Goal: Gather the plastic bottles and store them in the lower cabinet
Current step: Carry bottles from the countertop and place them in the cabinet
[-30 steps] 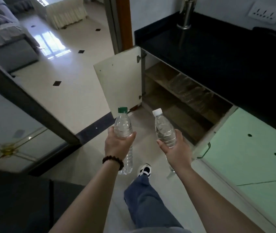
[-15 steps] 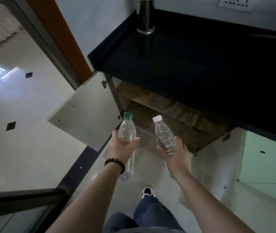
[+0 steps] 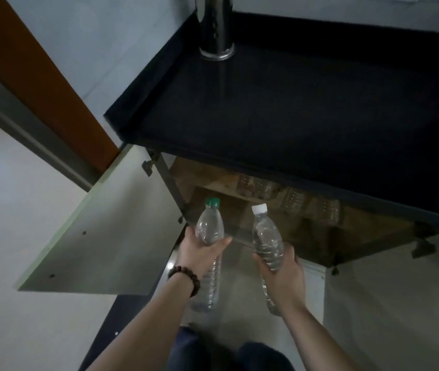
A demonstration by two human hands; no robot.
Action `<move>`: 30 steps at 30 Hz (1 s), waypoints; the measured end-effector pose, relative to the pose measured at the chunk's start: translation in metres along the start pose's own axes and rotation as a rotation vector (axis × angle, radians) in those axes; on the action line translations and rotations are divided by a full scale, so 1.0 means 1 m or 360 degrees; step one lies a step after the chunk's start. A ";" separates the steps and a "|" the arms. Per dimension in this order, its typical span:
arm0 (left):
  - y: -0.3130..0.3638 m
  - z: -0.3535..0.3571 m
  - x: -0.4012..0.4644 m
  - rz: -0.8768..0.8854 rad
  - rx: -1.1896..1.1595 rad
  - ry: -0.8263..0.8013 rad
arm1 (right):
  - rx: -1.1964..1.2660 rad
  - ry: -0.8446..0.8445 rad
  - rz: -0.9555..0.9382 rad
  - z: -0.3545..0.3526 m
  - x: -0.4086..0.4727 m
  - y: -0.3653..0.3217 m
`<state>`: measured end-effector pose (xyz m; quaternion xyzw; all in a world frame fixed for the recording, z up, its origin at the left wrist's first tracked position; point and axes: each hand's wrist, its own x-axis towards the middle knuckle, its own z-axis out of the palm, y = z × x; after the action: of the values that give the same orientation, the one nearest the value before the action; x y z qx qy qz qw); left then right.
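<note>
My left hand (image 3: 199, 254) grips a clear plastic bottle with a green cap (image 3: 209, 226) around its middle, cap pointing toward the cabinet. My right hand (image 3: 282, 271) holds a second clear bottle with a white cap (image 3: 266, 236) the same way. Both bottles hover just in front of the open lower cabinet (image 3: 320, 245), below the black countertop. Several clear bottles (image 3: 293, 199) lie in a row on the cabinet's wooden upper shelf, partly hidden by the counter edge.
The cabinet's pale door (image 3: 111, 231) stands swung open to the left. The black countertop (image 3: 293, 116) overhangs the cabinet, with a steel cylinder (image 3: 215, 28) at its back. An orange door frame (image 3: 33, 70) runs at left. My knees (image 3: 229, 354) show at the bottom.
I have come closer to the cabinet and lower. Both hands have carried their bottles forward to the cabinet opening, and the view now looks under the counter edge.
</note>
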<state>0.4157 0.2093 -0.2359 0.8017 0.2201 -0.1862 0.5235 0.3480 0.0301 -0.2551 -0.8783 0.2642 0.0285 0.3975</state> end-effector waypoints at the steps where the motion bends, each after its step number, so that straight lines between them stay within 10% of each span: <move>1: -0.005 0.002 0.020 -0.0025 -0.0043 -0.0047 | 0.0064 0.0017 0.0001 0.016 0.011 0.002; 9: -0.030 0.059 0.188 0.0039 -0.0261 -0.0416 | 0.0630 0.0154 0.0005 0.105 0.137 0.039; 21: 0.039 0.104 0.310 0.0677 -0.0298 -0.0009 | 0.0933 0.0042 -0.0148 0.089 0.240 0.023; 30: 0.006 0.101 0.318 0.1081 0.0457 -0.0541 | 0.0849 0.0040 -0.0111 0.090 0.273 -0.010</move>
<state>0.6773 0.1643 -0.4384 0.8516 -0.1752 -0.1615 0.4670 0.6019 -0.0206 -0.3811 -0.7513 0.2368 -0.0669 0.6123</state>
